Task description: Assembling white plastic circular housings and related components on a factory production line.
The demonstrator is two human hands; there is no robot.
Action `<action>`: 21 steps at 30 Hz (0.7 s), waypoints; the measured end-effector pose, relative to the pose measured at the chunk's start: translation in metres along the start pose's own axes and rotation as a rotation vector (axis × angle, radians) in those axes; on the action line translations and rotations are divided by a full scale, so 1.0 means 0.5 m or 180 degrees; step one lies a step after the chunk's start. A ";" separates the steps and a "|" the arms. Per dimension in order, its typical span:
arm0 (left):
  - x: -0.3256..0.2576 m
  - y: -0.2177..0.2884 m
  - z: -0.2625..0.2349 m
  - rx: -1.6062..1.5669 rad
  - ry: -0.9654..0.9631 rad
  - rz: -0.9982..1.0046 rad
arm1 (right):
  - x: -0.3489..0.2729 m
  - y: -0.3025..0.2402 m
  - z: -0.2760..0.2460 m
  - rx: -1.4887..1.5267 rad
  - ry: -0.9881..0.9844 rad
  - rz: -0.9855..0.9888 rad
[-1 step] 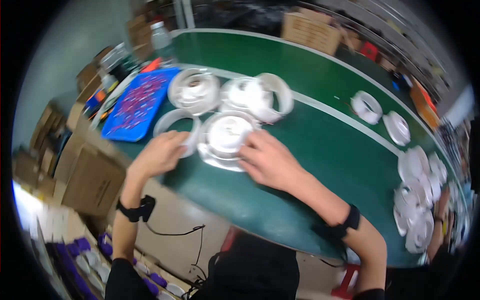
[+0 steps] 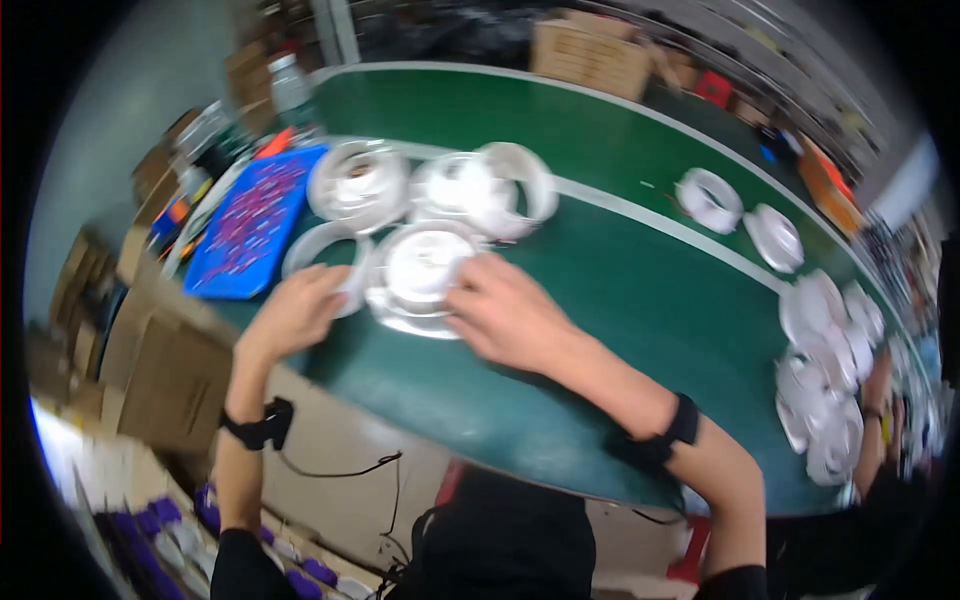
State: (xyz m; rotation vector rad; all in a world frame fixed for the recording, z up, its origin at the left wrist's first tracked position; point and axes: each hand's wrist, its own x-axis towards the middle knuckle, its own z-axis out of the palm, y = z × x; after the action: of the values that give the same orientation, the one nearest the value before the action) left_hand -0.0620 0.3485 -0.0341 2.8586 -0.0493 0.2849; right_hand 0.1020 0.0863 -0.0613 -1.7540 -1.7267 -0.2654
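Observation:
At the near left of the green table, my left hand (image 2: 295,312) has its fingers closed on the near right wall of a white ring (image 2: 303,247). To the right lies a round white lamp-like part (image 2: 418,262) with a raised centre and a wide shiny rim. My right hand (image 2: 508,315) holds its right edge with bent fingers; the thumb is near the rim and the fingertips are partly hidden. Just behind are another white round housing (image 2: 360,200), a white round part (image 2: 450,185) and an upright white ring (image 2: 540,190). Motion blurs the details.
A blue tray (image 2: 222,287) of small reddish pieces lies on the left, near a plastic bottle (image 2: 291,90). Several white parts (image 2: 818,385) are piled at the right, beside another person's arm (image 2: 875,425). Cardboard boxes (image 2: 180,375) stand left of the table.
The whole scene has shifted a little to the left in the picture as the view turned. Both hands keep their places at the ring and the round part.

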 end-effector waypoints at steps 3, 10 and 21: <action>0.032 -0.050 -0.001 0.0099 0.0179 0.0135 | 0.032 0.034 0.030 -0.0166 0.0139 -0.0122; 0.066 0.102 -0.077 0.0740 0.0765 0.0255 | -0.078 -0.050 -0.151 -0.0403 0.0166 0.0114; 0.261 0.521 -0.008 -0.0162 -0.1968 0.3003 | -0.570 -0.121 -0.558 -0.2817 0.1504 0.3504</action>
State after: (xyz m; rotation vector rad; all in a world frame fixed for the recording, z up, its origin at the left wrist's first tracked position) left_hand 0.0494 0.0977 0.0631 2.5333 -1.4787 -0.4359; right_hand 0.0957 -0.3108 0.0093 -2.6593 -0.1091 -0.9133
